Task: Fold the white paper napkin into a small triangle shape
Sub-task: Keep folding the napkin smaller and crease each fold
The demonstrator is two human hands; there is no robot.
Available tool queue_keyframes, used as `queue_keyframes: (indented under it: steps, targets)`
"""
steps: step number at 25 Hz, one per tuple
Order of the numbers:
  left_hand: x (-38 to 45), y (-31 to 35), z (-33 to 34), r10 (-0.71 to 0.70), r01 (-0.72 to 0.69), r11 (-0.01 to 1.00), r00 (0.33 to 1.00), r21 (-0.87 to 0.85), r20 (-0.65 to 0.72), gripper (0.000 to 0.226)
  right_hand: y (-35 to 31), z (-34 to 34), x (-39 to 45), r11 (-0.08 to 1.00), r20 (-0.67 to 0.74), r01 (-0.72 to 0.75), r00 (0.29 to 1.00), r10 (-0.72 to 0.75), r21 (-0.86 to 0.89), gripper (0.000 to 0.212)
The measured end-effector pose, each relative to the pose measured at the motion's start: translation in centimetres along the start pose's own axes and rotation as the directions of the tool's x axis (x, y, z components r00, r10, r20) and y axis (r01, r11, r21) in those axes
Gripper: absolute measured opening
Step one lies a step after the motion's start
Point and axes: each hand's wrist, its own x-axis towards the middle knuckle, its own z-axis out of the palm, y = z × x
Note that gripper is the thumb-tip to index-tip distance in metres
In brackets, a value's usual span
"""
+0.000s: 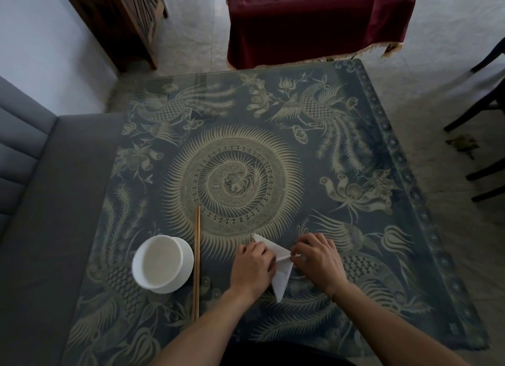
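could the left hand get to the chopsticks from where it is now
Probably yes. The left hand rests on the napkin, and the chopsticks lie just to its left with only bare table between. The bowl sits beyond them, so it doesn't block.

White paper napkin point(281, 276) lies flat on patterned tabletop near front edge, folded to narrow pointed shape. One tip points up-left, other tip toward viewer. Crease runs across middle; centre partly hidden.
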Motion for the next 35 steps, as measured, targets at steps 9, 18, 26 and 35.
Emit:
queue_keyframes:
  steps: [9,18,26,35]
  targets:
    - [0.8,-1.1,-1.8,-0.181,0.179,0.831,0.982,-0.527,0.048,0.005,-0.2,-1.5,0.2,0.886,0.136,-0.178,0.982,0.131,0.428,0.006]
    - [1.7,-1.8,-2.4,-0.345,0.422,0.534,0.900,-0.733,0.267,0.010,-1.5,-1.1,0.9,0.308,0.307,-0.438,0.868,0.391,0.844,0.004]
    - [0.6,-1.8,-1.2,-0.217,0.495,0.571,0.860,-0.655,0.461,0.073,-1.4,0.8,-0.2,0.599,0.147,-0.473,0.847,0.510,0.646,0.017]
    - [0.6,-1.2,-0.8,-0.199,0.361,0.787,0.916,-0.500,0.348,0.064,-0.4,0.9,-1.3,0.823,0.074,-0.406,0.908,0.412,0.398,0.032]
